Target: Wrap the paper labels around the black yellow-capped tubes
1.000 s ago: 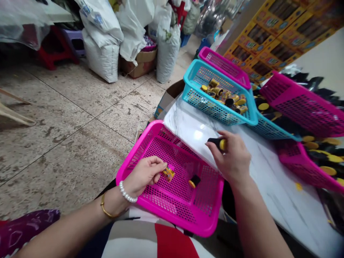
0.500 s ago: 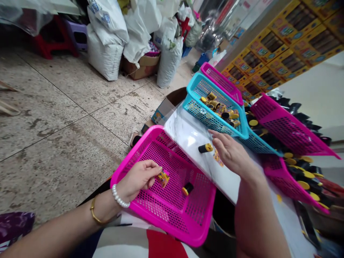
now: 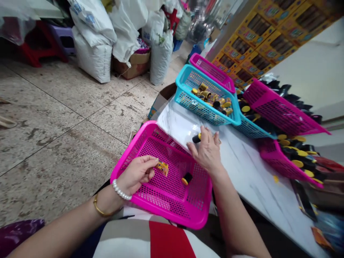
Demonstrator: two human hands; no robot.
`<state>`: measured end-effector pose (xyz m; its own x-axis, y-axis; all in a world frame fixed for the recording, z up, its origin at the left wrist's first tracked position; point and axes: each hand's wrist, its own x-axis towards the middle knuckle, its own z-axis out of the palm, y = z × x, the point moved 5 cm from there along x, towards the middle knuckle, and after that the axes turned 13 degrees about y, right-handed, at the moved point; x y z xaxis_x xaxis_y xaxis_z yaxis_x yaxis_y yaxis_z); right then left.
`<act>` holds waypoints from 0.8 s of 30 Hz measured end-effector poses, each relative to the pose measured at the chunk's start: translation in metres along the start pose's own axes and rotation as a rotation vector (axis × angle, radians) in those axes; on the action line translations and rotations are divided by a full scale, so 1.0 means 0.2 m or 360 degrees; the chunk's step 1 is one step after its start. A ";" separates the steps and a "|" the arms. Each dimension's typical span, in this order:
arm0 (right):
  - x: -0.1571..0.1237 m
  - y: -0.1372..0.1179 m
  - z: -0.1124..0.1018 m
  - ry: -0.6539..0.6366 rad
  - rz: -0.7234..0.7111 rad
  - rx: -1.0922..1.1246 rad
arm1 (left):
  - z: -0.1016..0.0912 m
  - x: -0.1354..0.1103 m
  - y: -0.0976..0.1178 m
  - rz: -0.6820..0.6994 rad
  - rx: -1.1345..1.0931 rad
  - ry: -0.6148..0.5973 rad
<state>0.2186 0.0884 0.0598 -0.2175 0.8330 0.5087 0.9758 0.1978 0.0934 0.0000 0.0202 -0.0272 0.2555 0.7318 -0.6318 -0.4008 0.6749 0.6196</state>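
My left hand (image 3: 137,173) pinches a small orange-yellow label piece (image 3: 162,168) over the pink basket (image 3: 129,157) on my lap. One black tube with a yellow cap (image 3: 186,178) lies in that basket. My right hand (image 3: 206,150) rests palm down on the white marble table (image 3: 242,161), fingers spread, covering most of another black, yellow-capped tube (image 3: 196,138) that pokes out by the fingertips.
A turquoise basket (image 3: 188,104) of yellow-black parts stands at the table's far end, with a pink basket (image 3: 212,71) behind it. More pink baskets (image 3: 279,111) and black-yellow tubes pile at the right. Yellow cartons (image 3: 258,39) stack behind. White sacks (image 3: 92,50) stand on the floor.
My right hand let the tube down on the table, then moved left and flattened over it. My left hand kept hold of the label piece.
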 end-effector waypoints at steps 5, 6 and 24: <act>0.03 0.06 -0.01 -0.0084 -0.0080 0.0192 | -0.02 0.00 0.02 0.0099 0.0018 0.0060; 0.04 0.08 -0.02 -0.0138 -0.0103 0.0262 | -0.03 0.00 0.02 0.0108 0.0018 0.0065; 0.12 0.14 -0.05 -0.0599 0.0856 0.1316 | -0.02 0.02 -0.01 -0.0010 0.0036 0.0026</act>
<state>0.2415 0.1089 0.0832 0.1076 0.9942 -0.0015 0.6574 -0.0723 -0.7500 -0.0028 0.0209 -0.0326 0.2434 0.7259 -0.6433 -0.3792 0.6816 0.6258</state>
